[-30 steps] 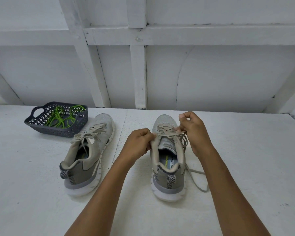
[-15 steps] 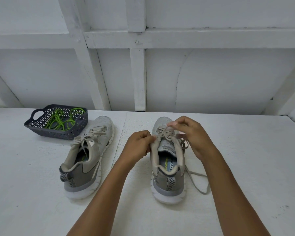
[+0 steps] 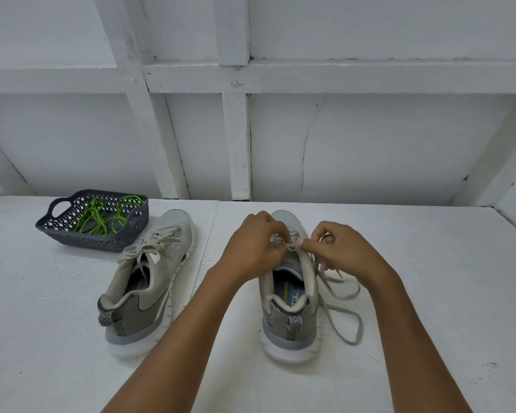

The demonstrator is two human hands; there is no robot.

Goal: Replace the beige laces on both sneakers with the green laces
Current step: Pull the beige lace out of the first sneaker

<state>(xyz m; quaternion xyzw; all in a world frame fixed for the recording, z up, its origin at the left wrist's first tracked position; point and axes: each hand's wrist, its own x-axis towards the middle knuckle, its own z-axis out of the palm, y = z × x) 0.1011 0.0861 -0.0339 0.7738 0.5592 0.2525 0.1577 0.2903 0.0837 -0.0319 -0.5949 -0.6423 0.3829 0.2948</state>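
Two grey sneakers stand on the white table, heels toward me. The right sneaker point(image 3: 289, 308) is under both hands. My left hand point(image 3: 255, 244) and my right hand point(image 3: 338, 248) meet over its eyelets, each pinching the beige lace point(image 3: 340, 296) near the tongue; loose loops of it trail off the shoe's right side. The left sneaker point(image 3: 149, 281) leans a little to the left with its beige lace point(image 3: 157, 239) tied. The green laces point(image 3: 102, 219) lie tangled in a dark basket point(image 3: 111, 241).
The basket sits at the table's back left, just behind the left sneaker's toe. A white panelled wall with beams point(image 3: 236, 144) rises right behind the table point(image 3: 429, 293). The table's right edge meets a slanted white post.
My left hand has moved up from the shoe's collar to the lace crossings. My right hand now pinches lower and closer in. More lace lies loose beside the right sneaker.
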